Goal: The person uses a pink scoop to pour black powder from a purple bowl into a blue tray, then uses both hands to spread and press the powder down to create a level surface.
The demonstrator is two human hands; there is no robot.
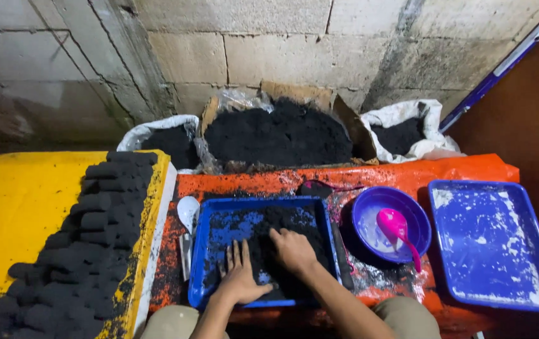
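A blue tray [207,251] holds a heap of black powder [282,226] on the orange-covered table. My left hand [239,276] lies flat in the tray with fingers spread, pressing on the black mass near its front edge. My right hand [291,249] rests on the powder heap with its fingers curled into it. Both hands are smeared with black.
Rows of black cylindrical briquettes [87,245] lie on a yellow sheet [12,213] at left. A white scoop [188,210] sits beside the tray. A purple bowl [360,216] with a pink ladle [395,226] and a second blue tray [495,242] stand right. Sacks of black powder [279,132] line the block wall.
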